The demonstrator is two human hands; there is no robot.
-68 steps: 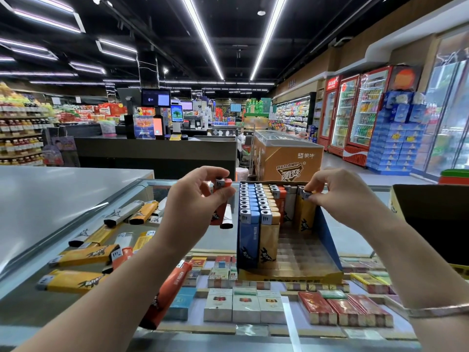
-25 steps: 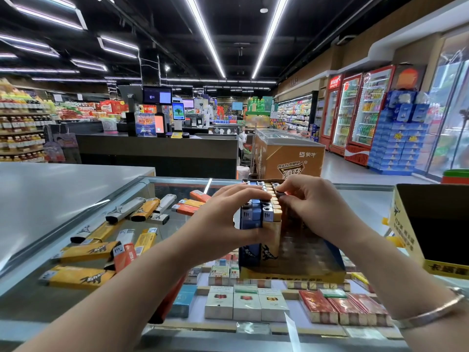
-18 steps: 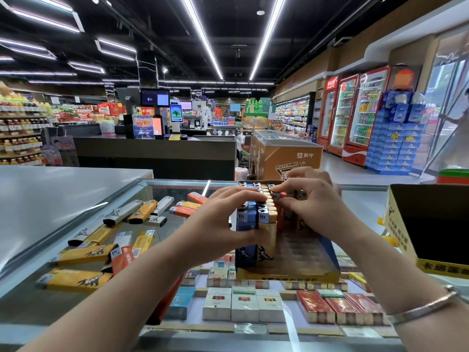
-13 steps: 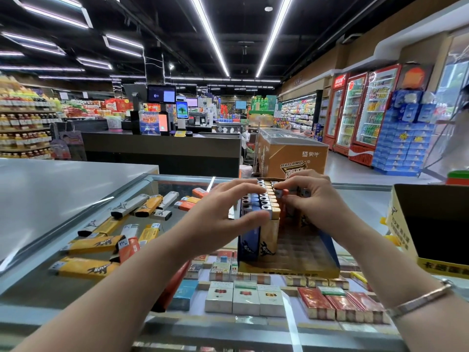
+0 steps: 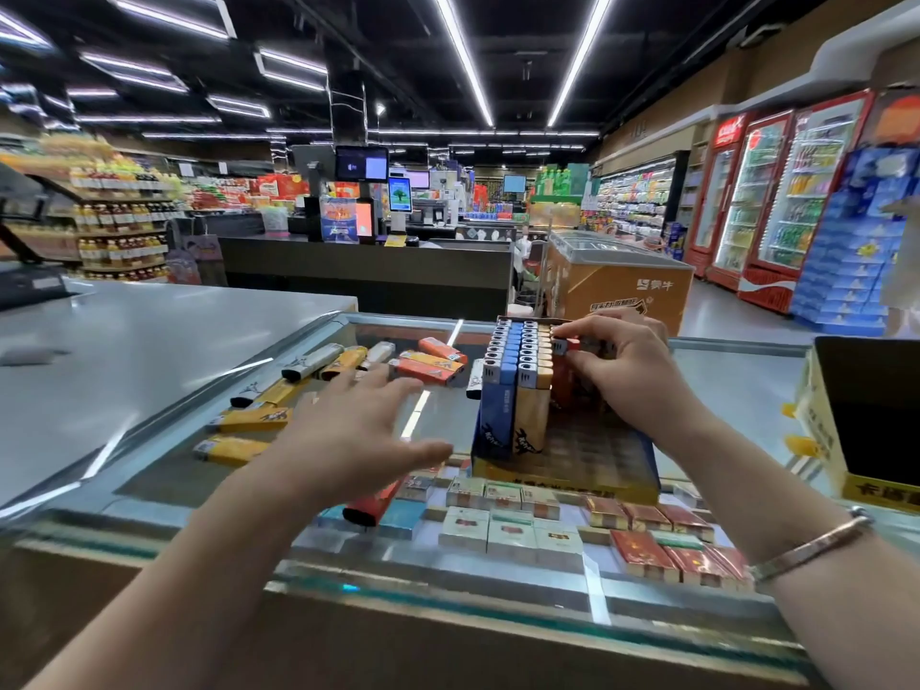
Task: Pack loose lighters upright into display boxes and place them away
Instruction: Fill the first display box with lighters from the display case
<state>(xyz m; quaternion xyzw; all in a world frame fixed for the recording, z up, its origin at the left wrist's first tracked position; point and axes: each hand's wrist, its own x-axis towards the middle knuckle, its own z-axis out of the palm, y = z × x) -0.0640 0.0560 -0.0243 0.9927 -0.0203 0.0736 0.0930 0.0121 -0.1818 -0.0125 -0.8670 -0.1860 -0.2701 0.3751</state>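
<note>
A display box (image 5: 562, 478) stands on the glass counter (image 5: 737, 390), with rows of blue and yellow lighters (image 5: 515, 371) upright along its left side. My right hand (image 5: 630, 376) pinches the top of a red lighter (image 5: 565, 371) standing beside those rows. My left hand (image 5: 358, 430) hovers flat, fingers spread, over the counter left of the box and holds nothing. Loose yellow, orange and silver lighters (image 5: 308, 385) lie scattered on the glass beyond it. One red lighter (image 5: 373, 505) lies partly under my left wrist.
Cigarette packs (image 5: 508, 525) fill the case under the glass. An open yellow carton (image 5: 866, 420) stands at the right edge. A grey countertop (image 5: 124, 351) runs along the left. Checkout desks, a freezer and drink fridges stand farther back.
My left hand has let go of the upright lighter rows and swung left over the loose lighters. My right hand stays at the box, still on the red lighter.
</note>
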